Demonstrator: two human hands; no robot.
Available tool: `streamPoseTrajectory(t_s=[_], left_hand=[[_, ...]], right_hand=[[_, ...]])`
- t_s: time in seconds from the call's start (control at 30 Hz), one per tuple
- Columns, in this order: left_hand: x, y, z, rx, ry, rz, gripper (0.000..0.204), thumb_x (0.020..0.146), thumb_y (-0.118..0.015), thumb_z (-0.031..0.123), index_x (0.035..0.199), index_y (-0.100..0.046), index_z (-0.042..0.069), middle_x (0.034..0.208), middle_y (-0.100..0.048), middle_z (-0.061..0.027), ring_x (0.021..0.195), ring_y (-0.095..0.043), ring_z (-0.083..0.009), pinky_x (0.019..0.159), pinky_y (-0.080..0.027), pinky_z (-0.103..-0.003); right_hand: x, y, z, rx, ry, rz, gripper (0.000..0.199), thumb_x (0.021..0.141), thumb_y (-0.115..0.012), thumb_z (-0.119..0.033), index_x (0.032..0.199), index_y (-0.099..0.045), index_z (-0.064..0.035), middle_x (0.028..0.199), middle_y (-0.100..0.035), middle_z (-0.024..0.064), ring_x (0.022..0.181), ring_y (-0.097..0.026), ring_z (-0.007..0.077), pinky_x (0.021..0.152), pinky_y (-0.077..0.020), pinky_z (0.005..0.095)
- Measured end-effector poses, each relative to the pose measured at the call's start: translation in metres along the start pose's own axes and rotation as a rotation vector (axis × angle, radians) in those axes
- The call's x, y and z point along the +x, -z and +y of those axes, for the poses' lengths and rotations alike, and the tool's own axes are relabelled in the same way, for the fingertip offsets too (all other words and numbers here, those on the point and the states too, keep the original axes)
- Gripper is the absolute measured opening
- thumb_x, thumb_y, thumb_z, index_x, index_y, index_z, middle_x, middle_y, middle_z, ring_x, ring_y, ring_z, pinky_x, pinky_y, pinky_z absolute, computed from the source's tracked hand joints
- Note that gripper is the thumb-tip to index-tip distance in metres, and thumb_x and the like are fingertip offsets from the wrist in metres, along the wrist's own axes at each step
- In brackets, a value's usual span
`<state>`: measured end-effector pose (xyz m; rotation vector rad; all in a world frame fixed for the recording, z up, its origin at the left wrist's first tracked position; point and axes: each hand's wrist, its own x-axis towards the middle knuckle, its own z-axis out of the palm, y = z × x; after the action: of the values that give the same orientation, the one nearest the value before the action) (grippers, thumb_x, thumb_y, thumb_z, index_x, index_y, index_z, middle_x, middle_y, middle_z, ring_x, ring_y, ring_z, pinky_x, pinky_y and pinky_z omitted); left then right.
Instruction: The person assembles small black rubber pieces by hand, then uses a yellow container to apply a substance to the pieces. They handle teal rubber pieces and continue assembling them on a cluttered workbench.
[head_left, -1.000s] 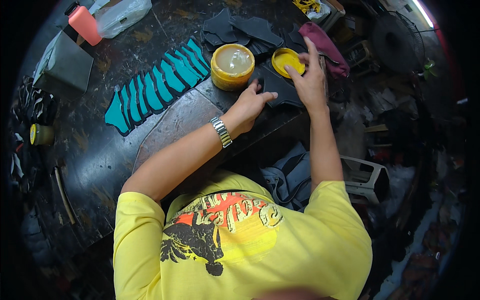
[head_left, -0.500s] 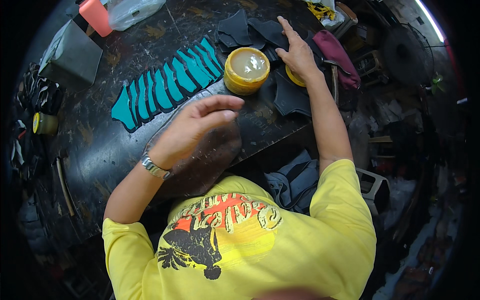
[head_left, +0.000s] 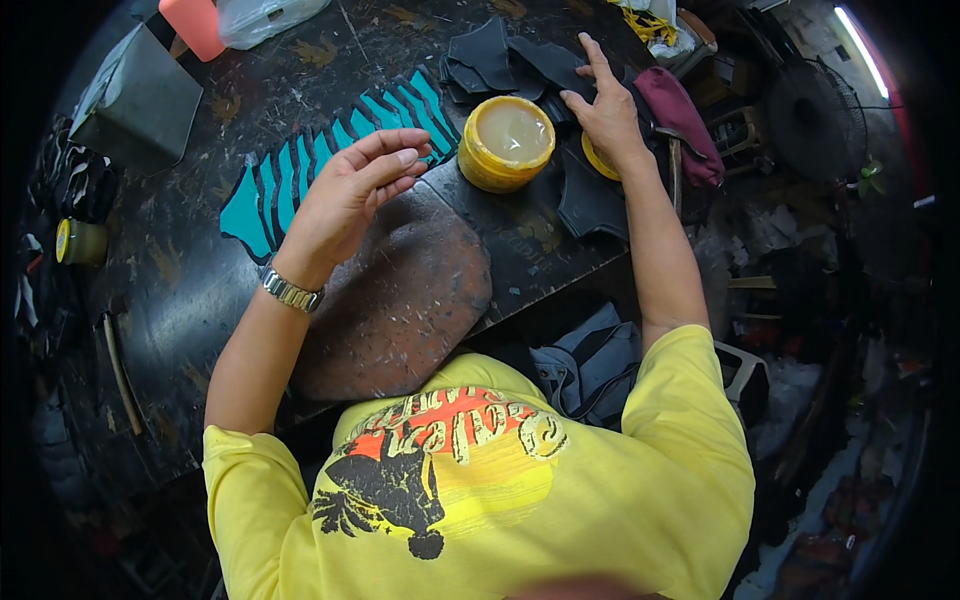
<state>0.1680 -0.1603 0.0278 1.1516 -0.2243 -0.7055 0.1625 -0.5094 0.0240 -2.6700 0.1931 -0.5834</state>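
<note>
My left hand (head_left: 345, 195), with a metal watch on its wrist, hovers by the row of teal pieces with black edges (head_left: 290, 185). Its fingers are loosely bent, with the thumb below them, and nothing shows in them. Spread fingers mark my right hand (head_left: 610, 110), which is over dark flat pieces (head_left: 595, 195) beside a yellow lid (head_left: 598, 160) partly hidden by the hand. Between my hands stands an open yellow tub (head_left: 500, 180) of pale, shiny substance. A reddish-brown board (head_left: 410, 310) with cut corners lies at the table's near edge, partly behind my left forearm.
More dark pieces (head_left: 482, 58) lie behind the tub. Toward the left are a grey metal box (head_left: 150, 110), a small jar (head_left: 85, 243) and a wooden-handled tool (head_left: 122, 375). A maroon pouch (head_left: 680, 125) lies at the right, with a black fan (head_left: 815, 115) beyond.
My left hand has moved forward and left, away from over the board toward the teal pieces. My right hand stays by the dark pieces, its fingers slightly shifted.
</note>
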Motion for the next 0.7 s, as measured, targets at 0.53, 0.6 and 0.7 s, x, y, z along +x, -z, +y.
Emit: streamPoseTrajectory(t_s=[0.53,0.6,0.7], left_hand=[[0.157,-0.016,-0.019,0.740,-0.435,0.390,0.051,0.086,-0.078,0.032,0.129,-0.069,0.007,0.121,-0.069,-0.0240,0.114,-0.067,-0.0311,0.097,-0.053,-0.039],[0.174,-0.012,-0.023,0.858,-0.420,0.458,0.053,0.085,-0.078,0.036,0.129,-0.070,0.007,0.120,-0.069,-0.0256,0.111,-0.068,-0.0341,0.096,-0.055,-0.040],[0.192,-0.004,-0.028,0.888,-0.409,0.438,0.056,0.085,-0.079,0.037,0.131,-0.068,0.009,0.121,-0.069,-0.0269,0.111,-0.069,-0.0387,0.095,-0.056,-0.042]], right_hand=[[-0.002,0.007,-0.006,-0.082,0.108,0.099,0.091,0.085,-0.075,-0.011,0.161,-0.028,-0.0289,0.137,-0.061,0.0177,0.128,-0.057,0.0344,0.108,-0.0448,0.0453],[-0.008,0.012,-0.010,-0.065,0.163,0.157,0.091,0.085,-0.074,-0.010,0.161,-0.027,-0.0278,0.138,-0.060,0.0177,0.130,-0.056,0.0348,0.109,-0.0435,0.0457],[-0.018,0.015,-0.018,0.061,0.171,0.122,0.092,0.084,-0.075,-0.008,0.161,-0.028,-0.0274,0.137,-0.060,0.0176,0.127,-0.057,0.0350,0.108,-0.0447,0.0451]])
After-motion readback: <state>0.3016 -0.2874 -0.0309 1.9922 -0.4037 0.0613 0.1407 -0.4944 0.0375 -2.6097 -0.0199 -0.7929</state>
